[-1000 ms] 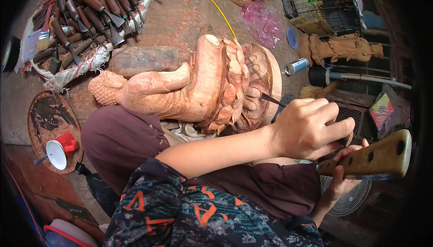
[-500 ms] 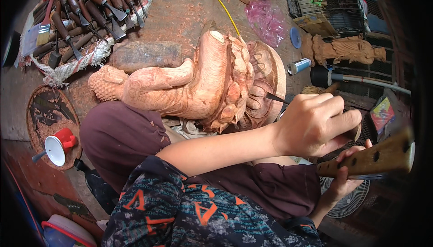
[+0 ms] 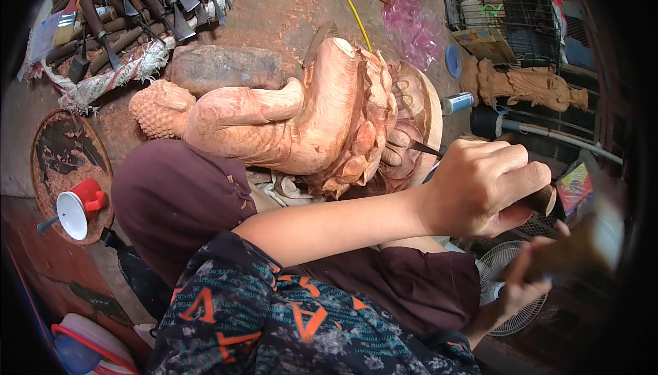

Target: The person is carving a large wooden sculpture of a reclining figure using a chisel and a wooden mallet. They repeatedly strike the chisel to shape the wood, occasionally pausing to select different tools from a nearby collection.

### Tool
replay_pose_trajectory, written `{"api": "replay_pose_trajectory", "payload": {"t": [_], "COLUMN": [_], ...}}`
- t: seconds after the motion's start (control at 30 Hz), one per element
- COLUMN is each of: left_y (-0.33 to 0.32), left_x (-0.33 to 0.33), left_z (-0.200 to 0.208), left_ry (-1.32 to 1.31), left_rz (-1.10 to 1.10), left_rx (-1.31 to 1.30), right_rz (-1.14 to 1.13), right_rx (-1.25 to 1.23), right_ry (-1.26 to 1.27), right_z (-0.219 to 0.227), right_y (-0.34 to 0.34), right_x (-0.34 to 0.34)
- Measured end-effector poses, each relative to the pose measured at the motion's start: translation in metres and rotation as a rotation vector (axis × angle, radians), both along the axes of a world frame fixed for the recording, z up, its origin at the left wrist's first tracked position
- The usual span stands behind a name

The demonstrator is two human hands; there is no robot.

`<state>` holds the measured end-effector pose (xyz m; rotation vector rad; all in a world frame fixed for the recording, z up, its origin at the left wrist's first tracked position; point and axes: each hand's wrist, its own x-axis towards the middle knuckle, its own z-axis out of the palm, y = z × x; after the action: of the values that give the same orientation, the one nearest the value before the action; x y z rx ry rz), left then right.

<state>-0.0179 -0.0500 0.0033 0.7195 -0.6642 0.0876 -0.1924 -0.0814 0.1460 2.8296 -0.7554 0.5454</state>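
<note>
Just left of the left hand (image 3: 480, 186), its chisel (image 3: 428, 150) meets the carved statue (image 3: 301, 125).

Soft, even daylight falls across the pale wooden statue (image 3: 288, 121), leaving only faint shadows beneath it and no harsh glare. The statue is sharp; to its lower right, the wooden mallet (image 3: 582, 252) smears into heavy motion blur. Fisheye distortion bends the wire cage (image 3: 507, 12) to the statue's upper right, and a black vignette swallows the corners and right edge.
</note>
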Motion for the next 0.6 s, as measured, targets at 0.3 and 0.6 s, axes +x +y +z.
{"api": "replay_pose_trajectory", "payload": {"t": [0.3,0.6], "left_y": [-0.003,-0.004], "left_x": [-0.003,-0.004], "left_z": [-0.002,-0.002], "left_ry": [-0.055,-0.074], "left_rz": [0.006,0.013], "left_rx": [0.051,0.058], "right_rz": [-0.184,-0.168], "right_rx": [0.009,-0.165], "right_ry": [-0.084,0.172], "right_z": [-0.009,-0.014], "right_y": [0.006,0.0], "right_x": [0.004,-0.016]}}
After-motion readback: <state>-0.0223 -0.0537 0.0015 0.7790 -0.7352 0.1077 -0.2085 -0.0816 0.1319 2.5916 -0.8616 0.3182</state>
